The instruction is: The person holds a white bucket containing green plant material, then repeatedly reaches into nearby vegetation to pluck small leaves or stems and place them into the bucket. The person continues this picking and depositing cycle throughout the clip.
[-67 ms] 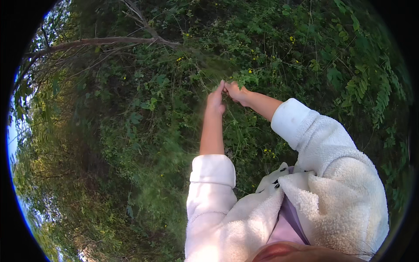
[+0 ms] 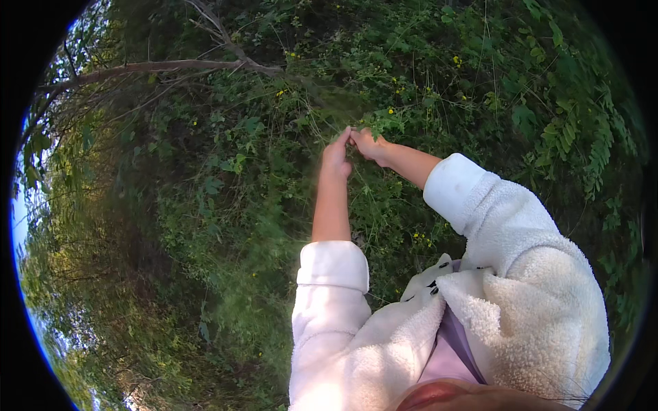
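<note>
Both my hands reach out over low green plants, with their fingertips meeting at the upper middle. My left hand (image 2: 335, 155) points away from me, fingers pressed together and bent slightly to the right. From the right comes my right hand (image 2: 369, 146), its fingers curled closed against the left fingertips. Whatever lies between the fingers is too small to make out. Thin pale stems (image 2: 317, 123) run close by the left fingers. A leafy green sprig (image 2: 394, 123) is just beyond the right hand.
A bare brown branch (image 2: 157, 66) crosses the upper left. Dense undergrowth with small yellow flowers (image 2: 456, 61) surrounds my arms. Drooping leafy stems (image 2: 600, 151) hang at the right. My white fleece sleeves (image 2: 334, 266) are turned back at the cuffs.
Both hands and forearms have shifted very slightly to the left. The fingertips still meet.
</note>
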